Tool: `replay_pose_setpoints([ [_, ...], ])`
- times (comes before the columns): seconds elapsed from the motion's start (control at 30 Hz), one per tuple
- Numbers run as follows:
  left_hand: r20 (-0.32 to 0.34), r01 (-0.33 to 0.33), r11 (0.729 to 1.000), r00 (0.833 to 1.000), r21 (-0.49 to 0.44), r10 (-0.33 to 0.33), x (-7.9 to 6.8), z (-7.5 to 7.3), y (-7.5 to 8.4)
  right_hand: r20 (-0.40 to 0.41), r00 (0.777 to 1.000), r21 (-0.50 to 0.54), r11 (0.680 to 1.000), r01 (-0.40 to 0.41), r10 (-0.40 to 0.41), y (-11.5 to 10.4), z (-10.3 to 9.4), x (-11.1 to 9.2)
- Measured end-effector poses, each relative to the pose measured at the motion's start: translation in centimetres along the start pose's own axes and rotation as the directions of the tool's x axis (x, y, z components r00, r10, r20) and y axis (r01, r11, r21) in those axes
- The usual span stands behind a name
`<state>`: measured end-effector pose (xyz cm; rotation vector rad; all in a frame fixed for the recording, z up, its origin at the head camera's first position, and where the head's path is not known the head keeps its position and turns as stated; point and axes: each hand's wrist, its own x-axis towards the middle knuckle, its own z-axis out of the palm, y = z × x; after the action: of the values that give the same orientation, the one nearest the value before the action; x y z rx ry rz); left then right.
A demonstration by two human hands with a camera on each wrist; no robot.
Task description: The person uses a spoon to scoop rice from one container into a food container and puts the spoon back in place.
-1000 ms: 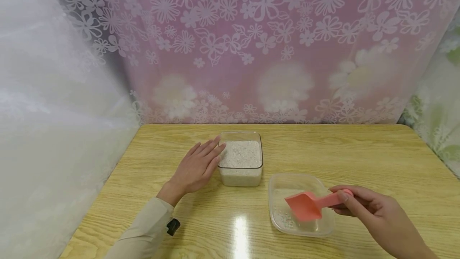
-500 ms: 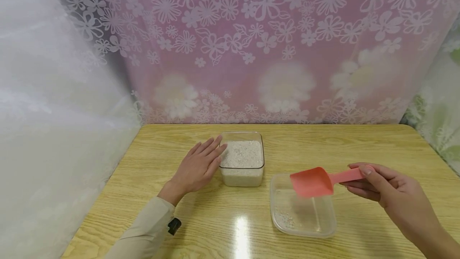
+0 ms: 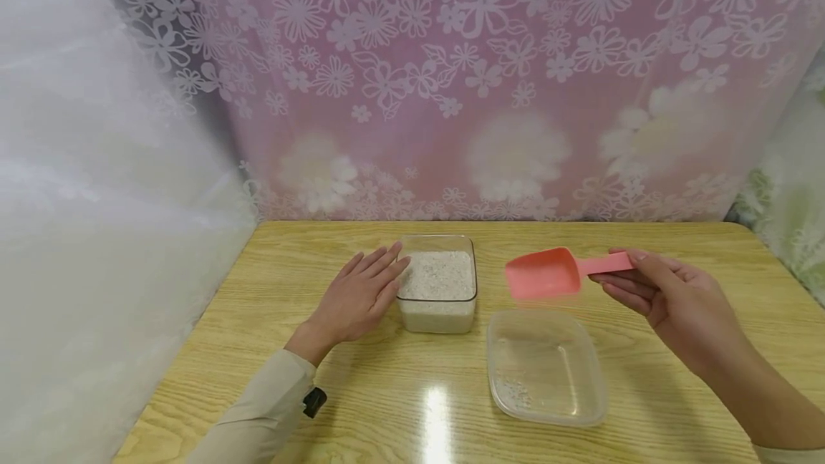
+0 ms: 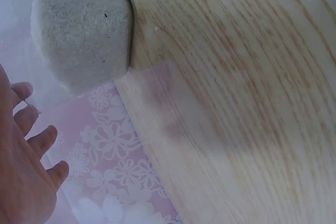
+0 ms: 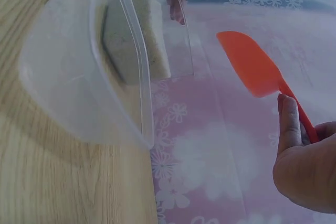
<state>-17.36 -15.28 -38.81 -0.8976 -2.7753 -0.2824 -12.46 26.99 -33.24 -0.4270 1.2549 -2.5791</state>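
Note:
A clear square container point(image 3: 438, 317) filled with pale rice-like grains point(image 3: 440, 274) stands mid-table. My left hand point(image 3: 357, 299) rests at its left side, fingers fairly straight and tips touching the rim; the left wrist view shows these fingers point(image 4: 44, 142) beside the container wall. My right hand point(image 3: 677, 299) holds a pink scoop point(image 3: 544, 274) by its handle, thumb on top. The scoop hangs above the table, right of the grain container and beyond a lower translucent plastic box point(image 3: 548, 407). A few grains point(image 3: 515, 392) lie in that box's near left corner.
The wood-grain table point(image 3: 361, 407) ends at a straight far edge. Behind it hangs a pink flowered curtain point(image 3: 412, 127), and a whitish sheet point(image 3: 116, 235) hangs along the left side.
My right hand has lifted the scoop out from over the plastic box and carried it away toward the far side, levelling it. My left hand stays at the container.

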Motion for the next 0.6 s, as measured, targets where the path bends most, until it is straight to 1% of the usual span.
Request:
replay_pose_setpoints([
  [0.07,-0.003,0.0,1.0,1.0,0.0,0.0,0.0,0.0,0.0,-0.021,1.0,0.042,0.999,-0.013,0.014,0.1,0.1,0.6],
  [0.13,-0.006,0.0,1.0,1.0,-0.003,0.0,0.0,0.0,0.0,-0.05,0.999,0.058,0.998,-0.019,0.021,0.2,0.2,1.3],
  [0.23,-0.008,-0.001,1.0,1.0,-0.003,0.0,0.0,0.0,0.0,-0.078,0.997,0.057,0.998,-0.016,0.02,0.6,0.4,2.2],
  [0.47,0.002,0.005,1.0,1.0,-0.011,-0.005,0.0,0.0,0.0,-0.029,0.999,0.064,0.998,-0.017,0.019,1.9,1.0,4.2],
  [0.6,0.0,0.001,1.0,1.0,-0.007,-0.001,-0.1,0.1,-0.1,-0.042,0.999,0.03,0.999,-0.03,0.031,2.8,1.6,5.3],
])
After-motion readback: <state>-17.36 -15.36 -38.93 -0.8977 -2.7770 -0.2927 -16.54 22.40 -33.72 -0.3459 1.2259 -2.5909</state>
